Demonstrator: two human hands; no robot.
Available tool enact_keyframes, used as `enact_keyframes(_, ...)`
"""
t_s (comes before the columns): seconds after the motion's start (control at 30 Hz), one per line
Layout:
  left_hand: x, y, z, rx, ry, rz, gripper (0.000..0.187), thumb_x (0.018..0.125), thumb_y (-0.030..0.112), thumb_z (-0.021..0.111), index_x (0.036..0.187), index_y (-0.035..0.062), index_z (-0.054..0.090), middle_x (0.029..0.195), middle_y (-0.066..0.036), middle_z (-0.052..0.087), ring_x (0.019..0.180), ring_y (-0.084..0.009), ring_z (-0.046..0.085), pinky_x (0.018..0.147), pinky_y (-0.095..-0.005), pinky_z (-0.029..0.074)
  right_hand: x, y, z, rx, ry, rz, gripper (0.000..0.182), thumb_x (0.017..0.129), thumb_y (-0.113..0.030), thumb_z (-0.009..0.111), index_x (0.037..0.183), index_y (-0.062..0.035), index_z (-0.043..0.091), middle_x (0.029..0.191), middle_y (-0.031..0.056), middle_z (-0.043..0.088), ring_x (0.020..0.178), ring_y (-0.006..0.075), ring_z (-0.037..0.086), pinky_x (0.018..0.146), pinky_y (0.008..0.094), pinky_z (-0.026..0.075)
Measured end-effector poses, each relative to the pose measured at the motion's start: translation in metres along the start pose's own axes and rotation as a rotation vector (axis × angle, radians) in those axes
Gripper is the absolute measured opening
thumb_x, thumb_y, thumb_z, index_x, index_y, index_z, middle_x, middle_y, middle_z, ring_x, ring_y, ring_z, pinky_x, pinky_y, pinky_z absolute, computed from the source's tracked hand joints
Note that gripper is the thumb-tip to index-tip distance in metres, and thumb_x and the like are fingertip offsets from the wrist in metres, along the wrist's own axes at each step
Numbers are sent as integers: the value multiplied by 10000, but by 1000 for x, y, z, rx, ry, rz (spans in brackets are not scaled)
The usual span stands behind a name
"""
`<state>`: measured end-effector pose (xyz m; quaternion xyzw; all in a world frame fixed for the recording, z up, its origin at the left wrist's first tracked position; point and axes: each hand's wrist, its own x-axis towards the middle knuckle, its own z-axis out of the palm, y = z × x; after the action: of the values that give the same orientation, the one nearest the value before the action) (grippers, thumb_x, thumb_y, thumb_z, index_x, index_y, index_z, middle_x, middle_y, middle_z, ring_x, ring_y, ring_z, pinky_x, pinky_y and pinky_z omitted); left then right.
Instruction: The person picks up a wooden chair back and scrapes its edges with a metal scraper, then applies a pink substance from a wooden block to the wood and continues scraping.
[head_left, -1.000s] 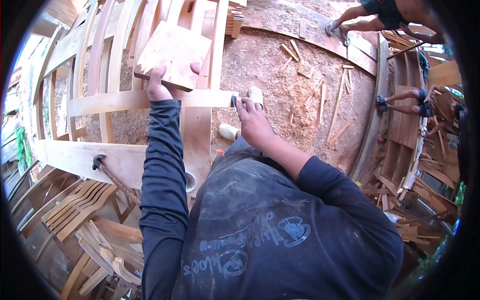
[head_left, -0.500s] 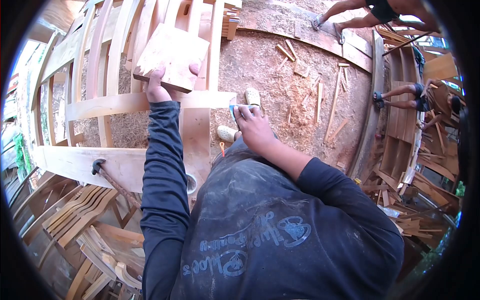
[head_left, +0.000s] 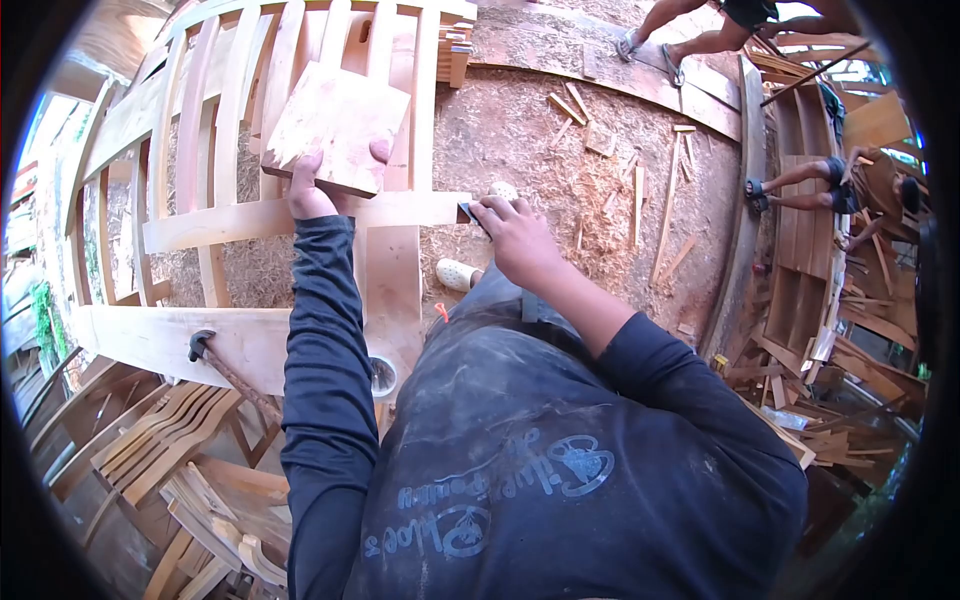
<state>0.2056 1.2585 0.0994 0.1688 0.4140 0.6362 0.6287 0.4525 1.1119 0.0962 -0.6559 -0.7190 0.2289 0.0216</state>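
Note:
My left hand [head_left: 310,192] is closed on the near edge of a square wooden board [head_left: 335,125], with the thumb and a fingertip showing on its face. The board is above the slatted wooden frame [head_left: 235,222]. At the right end of the frame's near rail is my right hand [head_left: 522,238], its fingers closed on a small flat scraper [head_left: 465,211] that looks dark, with its edge at the rail's end. Most of that tool is hidden by my fingers.
A hammer [head_left: 225,368] rests on a wide plank [head_left: 150,335] at the left. Below the rail stands a white cup [head_left: 383,376]. Wood shavings and offcuts [head_left: 602,138] litter the ground. Two other people's legs [head_left: 660,30] [head_left: 800,185] show at the right. Curved wooden pieces [head_left: 165,430] lie lower left.
The board in my left hand has shifted slightly left and down. My right hand has turned a little at the rail's end, and the tool's dark face now shows.

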Motion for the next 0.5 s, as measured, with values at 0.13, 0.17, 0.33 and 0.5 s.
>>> enact_keyframes(0.13,2,0,-11,9,-6,-25,646,889,164,607,1457,-39,376,1396,-186,531,1273,-321,563,1076,-452,485,-4,-7,1,-19,-33,-28,547,867,-62,568,1407,-143,538,1398,34,519,1219,297,513,938,488,476)
enact_keyframes(0.17,4,-1,-9,15,-13,-20,646,889,163,606,1457,-40,377,1399,-185,529,1275,-321,562,1077,-452,484,-5,-8,-2,-15,-62,-23,545,867,-66,571,1405,-142,541,1396,35,523,1216,296,514,932,489,476)
enact_keyframes(0.33,4,-2,-8,30,6,21,608,874,139,610,1411,-92,440,1382,-188,539,1269,-305,554,1091,-416,451,-10,-6,-7,-15,-121,-52,535,864,-85,593,1395,-134,554,1386,37,540,1209,291,516,907,495,476)
enact_keyframes(0.5,8,-2,-11,45,-31,13,661,871,173,612,1451,-51,389,1398,-187,530,1277,-307,561,1070,-428,489,-7,8,-10,109,-76,-29,540,847,-41,580,1377,-142,570,1364,24,552,1203,310,519,934,486,489)
